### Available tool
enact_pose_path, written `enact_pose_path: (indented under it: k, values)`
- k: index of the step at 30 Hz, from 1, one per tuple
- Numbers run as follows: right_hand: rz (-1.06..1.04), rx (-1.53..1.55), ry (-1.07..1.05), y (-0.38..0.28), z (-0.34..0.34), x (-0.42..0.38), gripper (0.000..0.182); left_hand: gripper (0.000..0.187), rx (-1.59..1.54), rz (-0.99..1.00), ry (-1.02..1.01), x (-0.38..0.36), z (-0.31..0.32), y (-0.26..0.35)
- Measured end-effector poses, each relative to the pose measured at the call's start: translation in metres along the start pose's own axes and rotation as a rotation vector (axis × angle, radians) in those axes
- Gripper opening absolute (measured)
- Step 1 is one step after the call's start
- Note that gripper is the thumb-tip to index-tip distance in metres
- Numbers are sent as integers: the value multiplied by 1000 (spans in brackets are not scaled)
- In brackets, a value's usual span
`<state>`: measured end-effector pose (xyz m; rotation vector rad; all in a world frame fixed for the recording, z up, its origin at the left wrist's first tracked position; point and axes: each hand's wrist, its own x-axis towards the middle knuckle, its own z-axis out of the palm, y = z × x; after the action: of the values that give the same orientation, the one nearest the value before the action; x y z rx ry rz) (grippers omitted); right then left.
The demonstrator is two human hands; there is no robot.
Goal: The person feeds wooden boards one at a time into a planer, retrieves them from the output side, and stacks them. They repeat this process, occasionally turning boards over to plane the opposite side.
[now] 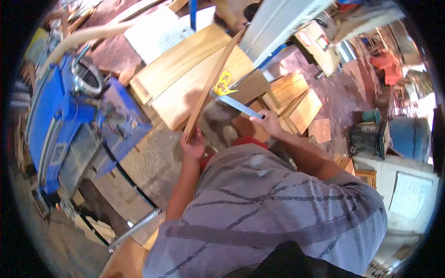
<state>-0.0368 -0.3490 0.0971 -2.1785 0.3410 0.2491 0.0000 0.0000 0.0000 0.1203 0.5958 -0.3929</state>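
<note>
Over boards [174, 95], the wooden strip [209, 90] is being steadied by the curled left hand [193, 146]; a metal ruler [240, 106] is being gripped, apparently for control, by the closed right hand [269, 123].

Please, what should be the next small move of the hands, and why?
Probably the right hand should ease the metal tool against the strip: its far end points at the strip's edge, though whether they touch is unclear, and the left hand holds the strip's near end.
</note>
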Motion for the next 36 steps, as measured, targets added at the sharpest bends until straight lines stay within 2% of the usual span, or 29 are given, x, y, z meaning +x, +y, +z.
enact_pose_path:
  k: [2,3,5,6,8,9,10,11,12,13,14,15,16,17,19,21,22,24,25,27,29,31,33,36]
  values:
    - [-88,19,170,2,9,5,27,47,-5,9,-82,-7,5,14]
    - [-110,38,204,12,-37,5,27,44,-26,11,-36,-16,30,-18]
    - [153,369,358,16,-66,5,26,41,-41,10,20,-20,33,-21]
    - [160,200,406,35,-96,12,22,41,84,1,69,-19,27,-29]
    - [67,372,590,73,-132,24,19,42,308,34,161,-42,35,-31]
    - [-17,223,654,79,-159,28,17,44,948,191,-17,-28,-22,-18]
    - [-100,226,675,141,-192,42,20,45,694,57,-3,-43,-7,-19]
    - [-82,-266,739,208,-232,77,29,46,427,-60,-3,-68,17,-23]
    - [-438,-733,853,253,-272,102,41,49,424,-30,14,-87,39,-26]
    - [55,-695,561,154,-304,91,44,53,484,4,40,-94,39,-20]
    - [130,-593,588,137,-329,100,44,54,543,85,71,-117,52,-18]
    - [221,-501,602,152,-362,115,46,55,598,151,113,-141,66,-19]
    - [-170,-1360,591,213,-398,142,51,55,616,189,126,-159,68,-13]
    - [109,-727,694,196,-411,165,54,55,636,221,140,-181,68,-4]
    - [192,-709,551,161,-430,183,52,50,611,324,185,-228,73,-1]
    - [215,-868,403,187,-446,229,50,51,563,436,266,-266,47,4]
    - [179,-862,386,165,-434,236,50,51,550,470,279,-286,47,1]
    - [167,-904,590,95,-402,202,49,54,564,596,453,-323,43,-9]
    - [142,-903,582,78,-379,198,49,54,549,615,460,-336,32,-11]
    - [-681,-954,786,61,-336,194,43,54,425,720,373,-357,7,-14]
    - [-733,-592,630,65,-277,204,38,53,415,794,414,-369,-14,-10]
    - [-631,-488,450,81,-206,204,41,53,262,837,426,-381,-43,3]
    - [-734,-472,347,28,-124,159,45,52,231,899,433,-387,-76,26]
    - [-804,-482,244,-27,-25,97,46,48,179,937,336,-407,-113,70]
